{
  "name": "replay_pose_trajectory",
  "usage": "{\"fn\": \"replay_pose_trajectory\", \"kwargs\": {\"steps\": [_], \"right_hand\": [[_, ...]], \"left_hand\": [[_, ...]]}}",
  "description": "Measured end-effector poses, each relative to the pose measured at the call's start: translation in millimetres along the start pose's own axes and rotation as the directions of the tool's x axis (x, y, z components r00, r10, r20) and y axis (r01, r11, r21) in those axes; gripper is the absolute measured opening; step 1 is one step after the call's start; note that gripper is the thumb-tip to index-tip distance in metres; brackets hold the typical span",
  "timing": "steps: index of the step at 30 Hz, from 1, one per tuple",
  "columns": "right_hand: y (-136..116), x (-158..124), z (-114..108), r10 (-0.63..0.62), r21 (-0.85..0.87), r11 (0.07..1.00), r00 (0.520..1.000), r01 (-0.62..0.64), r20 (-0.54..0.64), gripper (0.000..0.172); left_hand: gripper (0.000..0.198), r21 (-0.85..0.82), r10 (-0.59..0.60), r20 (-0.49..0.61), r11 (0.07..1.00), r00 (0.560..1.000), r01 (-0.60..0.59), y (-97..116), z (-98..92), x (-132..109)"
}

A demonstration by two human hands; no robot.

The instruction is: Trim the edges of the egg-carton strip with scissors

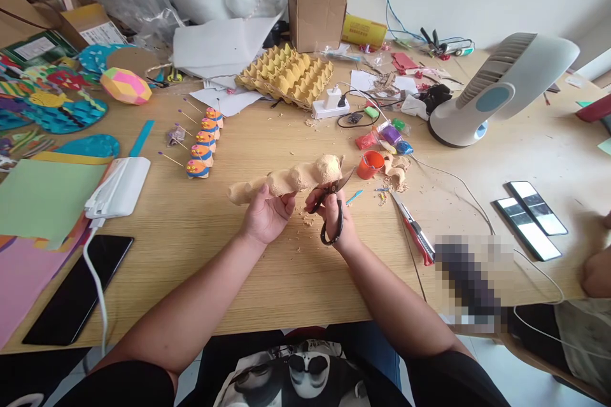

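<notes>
A strip of tan egg-carton cups [291,179] is held above the middle of the table. My left hand [268,213] grips it from below near its centre, fingers curled against the cups. My right hand [338,219] holds black-handled scissors [333,189], fingers in the loops. The blades are parted and lie at the strip's right end, by the last rounded cup. Small tan scraps [308,220] are scattered on the table beneath. To the left stands a caterpillar-like row of orange and blue painted cups [202,147] with thin sticks poking out.
An orange cup [370,165], clay packets [391,134] and a red utility knife [420,238] lie right of my hands. Farther right are a white fan [496,92], phones [527,219] and another person's arm. Behind is a yellow egg tray [289,75]; a power bank [125,187] sits left.
</notes>
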State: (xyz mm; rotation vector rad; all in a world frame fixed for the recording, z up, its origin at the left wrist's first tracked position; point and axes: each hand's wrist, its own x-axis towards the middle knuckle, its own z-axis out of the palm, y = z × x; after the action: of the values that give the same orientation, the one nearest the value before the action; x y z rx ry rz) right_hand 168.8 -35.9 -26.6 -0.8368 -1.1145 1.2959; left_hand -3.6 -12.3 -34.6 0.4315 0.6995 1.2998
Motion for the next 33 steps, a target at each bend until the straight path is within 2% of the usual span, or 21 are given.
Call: {"fn": "replay_pose_trajectory", "kwargs": {"steps": [6,15,19,25,29,33], "right_hand": [[-2.1,-0.1,1.3,-0.002,-0.006,1.0,1.0,0.001,-0.03,0.06],[-0.1,-1.2,2.5,-0.015,0.039,0.999,0.997,0.018,-0.07,0.058],[5.3,-0.7,3.2,-0.026,0.04,0.999,0.994,0.031,-0.104,0.062],[16.1,2.3,3.2,-0.051,0.127,0.989,0.986,0.072,-0.158,0.061],[18.0,4.6,5.3,-0.078,0.109,0.989,0.975,0.103,-0.209,0.062],[15.9,5.8,6.2,-0.076,0.056,0.994,0.976,0.089,-0.206,0.063]], "left_hand": [[0.051,-0.005,-0.002,0.019,1.0,1.0,0.002,-1.1,-1.4,0.1],[0.053,-0.03,-0.011,0.014,0.999,1.0,0.012,-3.8,1.3,-2.7],[0.056,-0.012,-0.017,0.033,1.0,0.999,0.018,-6.8,2.0,-3.8],[0.06,-0.054,-0.043,0.05,0.997,0.998,0.046,-10.0,6.9,-6.5],[0.064,-0.104,-0.051,0.064,0.993,0.997,0.057,-10.7,10.8,-8.5],[0.066,-0.138,-0.055,0.065,0.988,0.996,0.064,-10.4,10.8,-8.1]]}}
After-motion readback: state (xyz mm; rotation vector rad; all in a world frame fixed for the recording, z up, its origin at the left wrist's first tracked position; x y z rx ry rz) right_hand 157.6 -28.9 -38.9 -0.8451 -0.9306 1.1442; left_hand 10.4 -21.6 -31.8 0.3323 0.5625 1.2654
